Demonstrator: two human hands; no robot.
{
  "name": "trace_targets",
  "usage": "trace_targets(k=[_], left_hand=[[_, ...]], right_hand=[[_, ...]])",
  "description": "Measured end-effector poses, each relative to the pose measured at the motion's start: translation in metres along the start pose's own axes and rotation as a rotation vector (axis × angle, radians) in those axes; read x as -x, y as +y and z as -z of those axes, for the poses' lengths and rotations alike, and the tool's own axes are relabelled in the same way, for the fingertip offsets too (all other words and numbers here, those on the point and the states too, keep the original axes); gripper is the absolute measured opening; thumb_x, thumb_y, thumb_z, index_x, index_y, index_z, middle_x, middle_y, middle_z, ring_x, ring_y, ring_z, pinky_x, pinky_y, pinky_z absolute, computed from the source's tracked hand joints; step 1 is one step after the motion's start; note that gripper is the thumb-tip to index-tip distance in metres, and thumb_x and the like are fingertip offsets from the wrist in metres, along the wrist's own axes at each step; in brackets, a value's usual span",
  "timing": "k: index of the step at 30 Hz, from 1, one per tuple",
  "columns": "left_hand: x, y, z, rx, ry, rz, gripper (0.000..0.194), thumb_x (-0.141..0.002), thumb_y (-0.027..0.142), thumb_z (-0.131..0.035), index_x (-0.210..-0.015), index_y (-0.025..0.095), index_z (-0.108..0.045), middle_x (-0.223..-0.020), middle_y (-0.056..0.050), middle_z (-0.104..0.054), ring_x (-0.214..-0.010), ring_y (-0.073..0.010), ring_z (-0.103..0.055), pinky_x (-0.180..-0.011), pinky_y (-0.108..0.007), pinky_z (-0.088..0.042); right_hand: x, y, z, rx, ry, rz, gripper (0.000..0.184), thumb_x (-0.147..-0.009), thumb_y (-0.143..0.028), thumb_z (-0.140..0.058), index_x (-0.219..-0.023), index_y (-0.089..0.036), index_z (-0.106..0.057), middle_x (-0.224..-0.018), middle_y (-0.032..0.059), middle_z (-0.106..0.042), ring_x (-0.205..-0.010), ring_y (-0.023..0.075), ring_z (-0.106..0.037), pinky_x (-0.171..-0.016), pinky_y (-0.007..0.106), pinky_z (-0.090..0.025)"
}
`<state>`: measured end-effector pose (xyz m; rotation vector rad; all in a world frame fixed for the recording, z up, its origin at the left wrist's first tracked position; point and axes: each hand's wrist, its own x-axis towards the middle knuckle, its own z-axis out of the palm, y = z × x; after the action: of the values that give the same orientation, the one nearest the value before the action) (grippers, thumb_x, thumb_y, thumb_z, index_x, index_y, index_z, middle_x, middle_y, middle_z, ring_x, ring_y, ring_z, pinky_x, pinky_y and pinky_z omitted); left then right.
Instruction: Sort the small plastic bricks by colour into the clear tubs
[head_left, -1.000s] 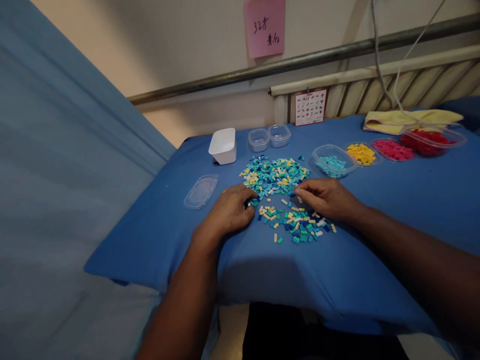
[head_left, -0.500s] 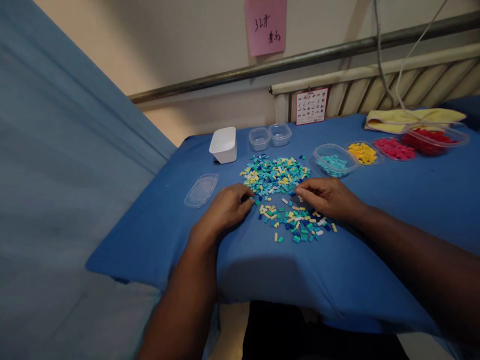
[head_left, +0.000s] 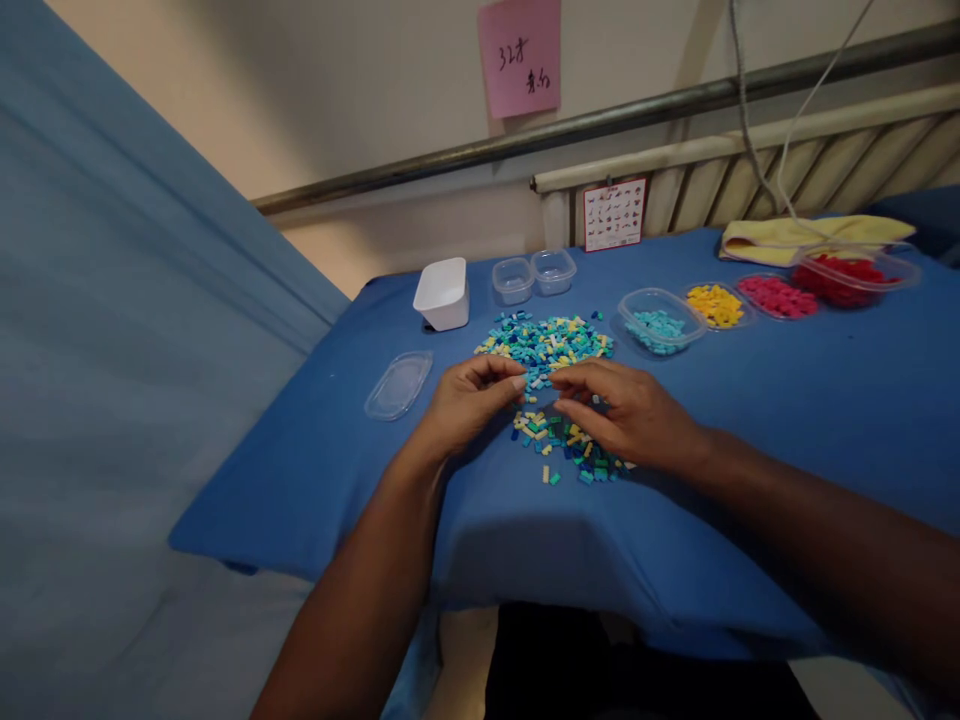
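Observation:
My left hand (head_left: 474, 402) is at the near left edge of a wide pile of small toy bricks (head_left: 551, 340) in teal, blue, green, pale yellow and white. Its thumb and forefinger are pinched together; whatever lies between the tips is too small to make out. Facing it, my right hand (head_left: 626, 408) hovers over a smaller, looser group of bricks (head_left: 536, 428), partly covering them. A gap shows between its thumb and forefinger, and I see nothing held there. The fingertips of both hands are close together but apart.
Behind the pile stand a white tub (head_left: 442, 293) and two clear containers (head_left: 553, 272). A clear lid (head_left: 400, 385) lies at left. To the right are containers of light-blue (head_left: 656, 328), yellow (head_left: 716, 306), pink (head_left: 778, 297) and red pieces (head_left: 844, 280), near a yellow cloth (head_left: 814, 237).
Both hands have come toward each other in front of the large pile. My right hand has moved left and its thumb and forefinger have parted; my left thumb and forefinger have closed together.

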<state>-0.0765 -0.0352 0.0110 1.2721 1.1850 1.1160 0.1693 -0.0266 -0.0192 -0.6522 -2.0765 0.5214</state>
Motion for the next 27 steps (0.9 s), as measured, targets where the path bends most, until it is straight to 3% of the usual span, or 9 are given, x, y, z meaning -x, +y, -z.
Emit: trace_targets(k=[4, 7, 10, 13, 15, 17, 22, 27], left_hand=[[0.004, -0.001, -0.025, 0.132, -0.092, -0.026, 0.037, -0.073, 0.037, -0.101, -0.091, 0.015, -0.077, -0.083, -0.002, -0.073, -0.071, -0.0114, -0.064, -0.072, -0.026, -0.054], [0.002, -0.004, -0.028, 0.124, -0.126, -0.033, 0.036, -0.077, 0.041, -0.099, -0.091, 0.015, -0.078, -0.079, -0.003, -0.073, -0.069, -0.0123, -0.064, -0.07, -0.026, -0.053], [0.0, -0.006, -0.012, -0.052, -0.069, -0.086, 0.032, -0.086, 0.044, -0.09, -0.102, 0.017, -0.081, -0.09, -0.006, -0.077, -0.078, -0.0165, -0.07, -0.076, -0.03, -0.056], [-0.002, -0.006, 0.018, -0.498, 0.043, -0.217, 0.024, -0.093, 0.038, -0.078, -0.109, 0.02, -0.082, -0.104, -0.007, -0.08, -0.093, -0.0219, -0.072, -0.088, -0.036, -0.058], [-0.002, -0.005, 0.036, -0.817, 0.009, -0.238, 0.021, -0.095, 0.033, -0.071, -0.108, 0.022, -0.083, -0.106, -0.007, -0.08, -0.1, -0.025, -0.073, -0.092, -0.039, -0.057], [-0.001, -0.005, 0.047, -0.998, -0.076, -0.227, 0.022, -0.094, 0.028, -0.067, -0.107, 0.022, -0.084, -0.109, -0.007, -0.08, -0.103, -0.0266, -0.074, -0.094, -0.04, -0.057], [0.0, -0.009, 0.045, -1.115, -0.193, -0.26, 0.031, -0.092, 0.018, -0.059, -0.11, 0.022, -0.084, -0.116, -0.007, -0.081, -0.108, -0.0271, -0.074, -0.099, -0.041, -0.056], [0.0, -0.008, 0.038, -1.171, -0.184, -0.285, 0.025, -0.086, 0.016, -0.06, -0.1, 0.021, -0.079, -0.102, -0.008, -0.078, -0.095, -0.0264, -0.071, -0.086, -0.039, -0.054]], right_hand=[[-0.002, -0.006, -0.007, -0.017, 0.096, -0.038, 0.02, -0.104, -0.026, -0.073, -0.124, -0.025, -0.074, -0.107, 0.0065, -0.081, -0.092, 0.0229, -0.078, -0.086, 0.039, -0.063], [-0.004, -0.006, -0.007, 0.01, 0.114, -0.025, 0.01, -0.103, -0.025, -0.074, -0.113, -0.024, -0.076, -0.101, 0.0049, -0.081, -0.089, 0.0222, -0.077, -0.081, 0.037, -0.061], [-0.006, -0.004, -0.001, 0.026, 0.134, -0.036, 0.009, -0.102, -0.022, -0.073, -0.109, -0.025, -0.076, -0.096, 0.0034, -0.08, -0.084, 0.0212, -0.076, -0.078, 0.036, -0.061], [-0.008, 0.006, 0.018, 0.103, 0.227, -0.098, 0.012, -0.099, -0.023, -0.072, -0.111, -0.025, -0.077, -0.099, 0.0045, -0.081, -0.084, 0.0227, -0.076, -0.08, 0.038, -0.062], [-0.007, 0.022, 0.038, 0.217, 0.306, -0.162, 0.014, -0.098, -0.027, -0.072, -0.111, -0.025, -0.077, -0.1, 0.0065, -0.08, -0.084, 0.0244, -0.076, -0.081, 0.041, -0.062], [-0.006, 0.042, 0.06, 0.352, 0.352, -0.231, 0.017, -0.096, -0.029, -0.071, -0.111, -0.024, -0.078, -0.099, 0.0087, -0.08, -0.084, 0.0262, -0.075, -0.082, 0.043, -0.062], [0.003, 0.083, 0.092, 0.622, 0.274, -0.37, 0.027, -0.094, -0.028, -0.066, -0.114, -0.018, -0.081, -0.101, 0.0146, -0.081, -0.094, 0.0337, -0.075, -0.087, 0.051, -0.059], [0.006, 0.081, 0.089, 0.648, 0.23, -0.322, 0.028, -0.102, -0.029, -0.059, -0.116, -0.02, -0.082, -0.11, 0.019, -0.081, -0.102, 0.0373, -0.075, -0.089, 0.052, -0.057]])
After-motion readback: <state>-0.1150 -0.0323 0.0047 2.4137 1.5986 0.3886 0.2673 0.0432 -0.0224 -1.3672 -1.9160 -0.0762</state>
